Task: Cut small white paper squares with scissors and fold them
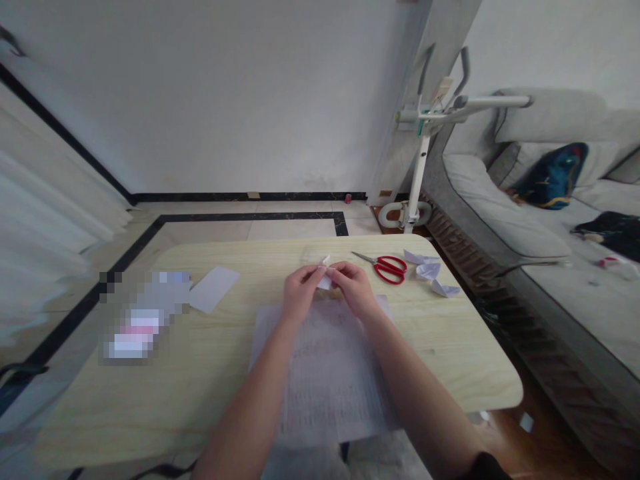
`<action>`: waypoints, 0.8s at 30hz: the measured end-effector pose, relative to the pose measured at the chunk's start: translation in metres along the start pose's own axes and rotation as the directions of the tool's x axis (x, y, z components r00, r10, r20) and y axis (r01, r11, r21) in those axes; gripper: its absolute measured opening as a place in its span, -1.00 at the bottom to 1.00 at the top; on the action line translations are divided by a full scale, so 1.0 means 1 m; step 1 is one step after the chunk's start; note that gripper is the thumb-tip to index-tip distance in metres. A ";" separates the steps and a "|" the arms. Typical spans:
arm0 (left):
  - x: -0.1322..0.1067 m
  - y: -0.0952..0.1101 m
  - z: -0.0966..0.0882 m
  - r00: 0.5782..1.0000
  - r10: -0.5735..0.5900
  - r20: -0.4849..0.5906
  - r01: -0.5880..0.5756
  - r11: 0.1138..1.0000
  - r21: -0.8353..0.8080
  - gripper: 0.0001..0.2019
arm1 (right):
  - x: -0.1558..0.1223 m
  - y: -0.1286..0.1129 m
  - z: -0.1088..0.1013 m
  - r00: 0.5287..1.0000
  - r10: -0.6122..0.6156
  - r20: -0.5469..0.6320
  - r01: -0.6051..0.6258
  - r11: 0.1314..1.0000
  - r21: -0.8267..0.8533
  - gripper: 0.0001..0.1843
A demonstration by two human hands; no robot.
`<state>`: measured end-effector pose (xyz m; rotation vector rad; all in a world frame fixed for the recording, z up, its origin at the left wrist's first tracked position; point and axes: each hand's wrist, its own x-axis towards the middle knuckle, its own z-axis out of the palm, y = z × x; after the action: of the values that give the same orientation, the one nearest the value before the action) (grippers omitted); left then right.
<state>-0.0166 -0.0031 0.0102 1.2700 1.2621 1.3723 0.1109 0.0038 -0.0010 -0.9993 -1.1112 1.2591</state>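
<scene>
My left hand (pixel 300 291) and my right hand (pixel 354 285) meet over the far middle of a light wooden table (pixel 450 347). Both pinch a small folded piece of white paper (pixel 325 276) between their fingertips, held just above the table. Under my forearms lies a large sheet of thin printed paper (pixel 327 380). Red-handled scissors (pixel 387 267) lie shut just right of my right hand.
Three small folded white paper pieces (pixel 430 272) sit right of the scissors. A white card (pixel 214 289) and a blurred-out patch lie at the left. A grey sofa (pixel 525 227) with a blue bag stands right, and a white stand (pixel 417 180) is behind the table.
</scene>
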 end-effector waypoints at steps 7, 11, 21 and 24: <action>0.001 0.001 0.000 0.999 -0.026 -0.019 0.026 0.999 0.018 -0.74 | -0.001 -0.002 0.002 0.999 -0.023 -0.027 0.022 0.999 -0.045 -0.76; 0.001 0.001 0.000 0.999 -0.033 -0.041 0.034 0.999 0.025 -0.75 | -0.002 -0.005 0.004 0.999 -0.028 -0.046 0.025 0.998 -0.064 -0.78; 0.000 0.001 0.000 0.999 -0.010 -0.053 0.013 0.999 0.041 -0.75 | -0.002 -0.002 0.003 0.995 -0.066 -0.073 0.057 0.991 -0.123 -0.81; 0.000 0.001 0.000 0.999 0.004 -0.049 -0.002 0.999 0.038 -0.76 | -0.002 -0.001 0.003 0.995 -0.068 -0.076 0.058 0.990 -0.127 -0.81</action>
<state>-0.0167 -0.0031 0.0111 1.2716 1.3252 1.3951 0.1086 0.0021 0.0008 -1.0901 -1.1607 1.1006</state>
